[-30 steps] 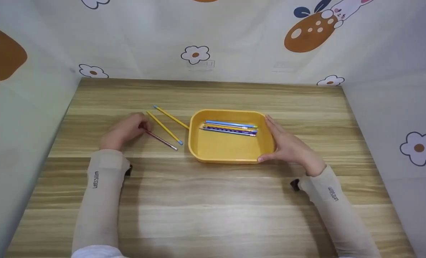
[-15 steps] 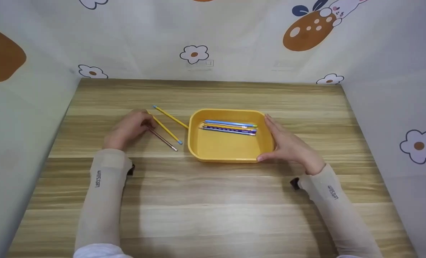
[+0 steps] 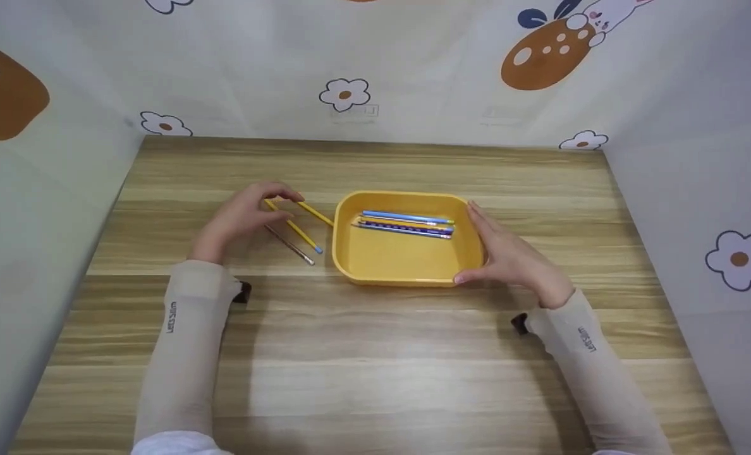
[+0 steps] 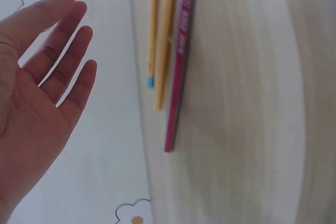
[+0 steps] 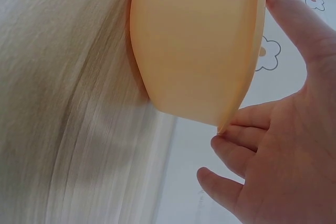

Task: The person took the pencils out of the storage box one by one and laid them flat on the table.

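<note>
My left hand [image 3: 243, 218] hovers with fingers spread over the left ends of the loose pencils, holding nothing. In the left wrist view a dark red pencil [image 4: 179, 72] lies beside two yellow ones, apart from the fingers. The head view shows the nearer yellow pencil [image 3: 306, 237] with its blue end toward me; the farther yellow pencil [image 3: 317, 214] reaches the box's left side, its far end hidden by my fingers. My right hand [image 3: 518, 262] holds the right end of a yellow plastic box [image 3: 401, 262], thumb at the near corner, fingers at the far corner.
Several pencils [image 3: 407, 226], blue, purple and yellow, lie side by side inside the box. Patterned white sheeting [image 3: 413, 114] stands behind the wood-grain table [image 3: 375, 354] and along both sides.
My left hand has let go of the dark red pencil, moved right and away from me, and spread its fingers. My right hand and the box have stayed in place.
</note>
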The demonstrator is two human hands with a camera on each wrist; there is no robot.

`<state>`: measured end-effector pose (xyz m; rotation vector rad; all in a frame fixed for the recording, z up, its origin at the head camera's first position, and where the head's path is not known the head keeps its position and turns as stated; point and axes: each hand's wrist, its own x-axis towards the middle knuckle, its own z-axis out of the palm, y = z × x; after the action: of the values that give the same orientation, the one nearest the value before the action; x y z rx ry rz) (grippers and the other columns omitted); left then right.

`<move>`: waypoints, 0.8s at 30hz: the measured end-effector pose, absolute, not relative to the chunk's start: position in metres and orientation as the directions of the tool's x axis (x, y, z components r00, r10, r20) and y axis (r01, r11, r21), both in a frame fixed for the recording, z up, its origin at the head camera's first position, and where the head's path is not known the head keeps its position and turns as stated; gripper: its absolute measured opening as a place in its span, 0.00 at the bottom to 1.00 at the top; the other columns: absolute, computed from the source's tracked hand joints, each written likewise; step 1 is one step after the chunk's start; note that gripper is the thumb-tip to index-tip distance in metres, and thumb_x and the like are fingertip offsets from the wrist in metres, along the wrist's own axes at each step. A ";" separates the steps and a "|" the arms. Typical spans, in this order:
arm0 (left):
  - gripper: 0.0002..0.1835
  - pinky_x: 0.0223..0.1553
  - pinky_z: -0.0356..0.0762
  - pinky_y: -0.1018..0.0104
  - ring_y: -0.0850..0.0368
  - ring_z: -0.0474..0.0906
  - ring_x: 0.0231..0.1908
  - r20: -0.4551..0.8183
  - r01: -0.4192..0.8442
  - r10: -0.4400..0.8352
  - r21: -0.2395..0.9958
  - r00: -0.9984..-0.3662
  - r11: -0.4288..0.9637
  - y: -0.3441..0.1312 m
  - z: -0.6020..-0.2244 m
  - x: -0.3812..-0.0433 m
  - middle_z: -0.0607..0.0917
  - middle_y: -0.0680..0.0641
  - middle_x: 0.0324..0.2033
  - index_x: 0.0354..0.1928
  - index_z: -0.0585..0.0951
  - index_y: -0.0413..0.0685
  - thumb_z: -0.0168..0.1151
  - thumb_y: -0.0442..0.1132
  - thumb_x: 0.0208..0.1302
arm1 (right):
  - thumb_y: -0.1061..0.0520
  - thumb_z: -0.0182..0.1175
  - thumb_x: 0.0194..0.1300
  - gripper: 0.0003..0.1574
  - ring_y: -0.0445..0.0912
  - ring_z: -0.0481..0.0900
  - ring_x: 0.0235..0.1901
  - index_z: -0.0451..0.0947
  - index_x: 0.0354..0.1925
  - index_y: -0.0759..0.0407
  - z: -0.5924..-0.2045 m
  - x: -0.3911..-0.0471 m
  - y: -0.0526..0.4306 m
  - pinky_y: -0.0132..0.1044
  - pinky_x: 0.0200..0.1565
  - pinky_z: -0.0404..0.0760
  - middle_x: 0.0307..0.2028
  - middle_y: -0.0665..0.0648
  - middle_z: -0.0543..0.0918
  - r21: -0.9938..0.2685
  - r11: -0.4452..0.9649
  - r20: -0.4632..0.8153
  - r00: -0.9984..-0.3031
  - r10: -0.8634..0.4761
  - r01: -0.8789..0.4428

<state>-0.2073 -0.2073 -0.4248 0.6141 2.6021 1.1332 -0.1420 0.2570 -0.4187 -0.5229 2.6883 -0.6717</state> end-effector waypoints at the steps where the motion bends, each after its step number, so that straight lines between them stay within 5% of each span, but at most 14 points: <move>1: 0.17 0.70 0.63 0.44 0.44 0.72 0.64 -0.028 0.293 0.478 0.758 -0.878 0.582 -0.205 -0.423 -0.207 0.82 0.42 0.58 0.56 0.81 0.44 0.64 0.35 0.66 | 0.31 0.77 0.42 0.86 0.59 0.43 0.79 0.34 0.80 0.54 -0.419 -0.142 0.257 0.58 0.76 0.51 0.80 0.57 0.38 -0.500 0.823 -0.214 -0.882 -0.420 -0.271; 11: 0.19 0.70 0.67 0.52 0.52 0.75 0.60 0.113 0.375 0.562 0.847 -0.819 0.376 -0.172 -0.399 -0.205 0.83 0.43 0.56 0.56 0.81 0.43 0.68 0.36 0.63 | 0.32 0.77 0.43 0.85 0.57 0.42 0.79 0.34 0.80 0.56 -0.419 -0.142 0.257 0.56 0.76 0.50 0.80 0.56 0.36 -0.491 0.827 -0.219 -0.880 -0.422 -0.275; 24: 0.25 0.67 0.71 0.50 0.41 0.76 0.60 0.134 0.382 0.611 0.875 -0.780 0.296 -0.132 -0.394 -0.208 0.81 0.38 0.58 0.59 0.78 0.38 0.71 0.37 0.60 | 0.30 0.76 0.43 0.85 0.57 0.41 0.80 0.34 0.80 0.55 -0.418 -0.142 0.257 0.56 0.77 0.49 0.81 0.56 0.37 -0.497 0.827 -0.227 -0.880 -0.417 -0.263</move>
<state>-0.2077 -0.1319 -0.3943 0.9135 2.3377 1.4810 -0.1417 0.2569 -0.4176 -0.5145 2.6822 -0.6624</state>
